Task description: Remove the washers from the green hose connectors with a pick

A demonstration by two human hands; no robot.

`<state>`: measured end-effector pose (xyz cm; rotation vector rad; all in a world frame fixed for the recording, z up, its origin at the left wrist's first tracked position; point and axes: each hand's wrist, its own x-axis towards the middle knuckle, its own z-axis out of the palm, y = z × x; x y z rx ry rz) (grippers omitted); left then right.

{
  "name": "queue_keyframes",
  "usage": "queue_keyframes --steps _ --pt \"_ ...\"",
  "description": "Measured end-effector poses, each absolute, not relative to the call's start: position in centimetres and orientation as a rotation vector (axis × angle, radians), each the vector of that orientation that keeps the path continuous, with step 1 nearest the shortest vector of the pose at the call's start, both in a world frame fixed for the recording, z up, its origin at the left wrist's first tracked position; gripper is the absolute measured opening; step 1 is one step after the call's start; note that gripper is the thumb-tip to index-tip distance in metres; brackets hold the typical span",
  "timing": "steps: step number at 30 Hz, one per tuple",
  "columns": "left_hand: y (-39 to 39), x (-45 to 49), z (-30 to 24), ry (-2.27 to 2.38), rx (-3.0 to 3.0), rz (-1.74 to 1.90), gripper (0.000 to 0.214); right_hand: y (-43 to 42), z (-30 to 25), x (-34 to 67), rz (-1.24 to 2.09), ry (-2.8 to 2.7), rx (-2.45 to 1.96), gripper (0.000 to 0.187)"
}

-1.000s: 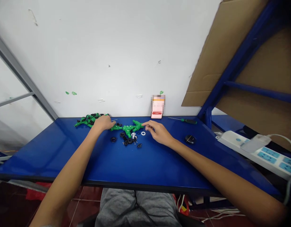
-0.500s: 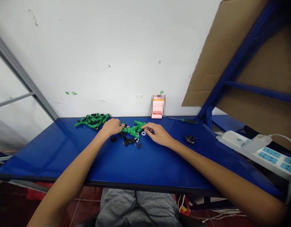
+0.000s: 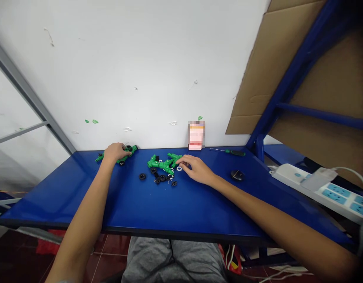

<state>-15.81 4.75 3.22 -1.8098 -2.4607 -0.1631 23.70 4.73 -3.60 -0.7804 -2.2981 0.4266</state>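
My left hand (image 3: 114, 152) lies over a pile of green plastic Y-shaped hose fittings (image 3: 133, 149) at the back left. Its thumb is stretched apart over the fittings, while the other fingertips are hidden; no fitting is visibly lifted. My right hand (image 3: 196, 167) rests beside the middle cluster, loosely bent and open, its fingertips at the edge of a green fitting (image 3: 173, 158). Next to it are more green Y fittings (image 3: 165, 166), a white ring washer (image 3: 179, 169), black round caps (image 3: 142, 176) and small black parts (image 3: 174, 183).
A screwdriver with a green and black handle (image 3: 236, 153) lies at the back right, near a small black rounded object (image 3: 237, 175). A blurred pink box (image 3: 196, 135) leans on the wall. A white power strip (image 3: 317, 190) stands at the right edge of the blue table (image 3: 140, 208).
My left hand has moved left from the middle cluster to the pile of green fittings, leaving a Y fitting on the table. My right hand has stayed nearly in place.
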Motion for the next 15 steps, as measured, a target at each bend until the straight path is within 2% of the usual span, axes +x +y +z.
queue_keyframes --steps 8,15 --pt "5.6 -16.1 2.6 -2.428 -1.834 -0.158 0.037 4.9 -3.6 23.9 0.381 -2.312 -0.769 0.024" --pt "4.7 -17.2 4.0 -2.323 -1.7 -0.452 0.03 4.6 -3.2 23.9 0.339 -2.31 -0.76 0.024"
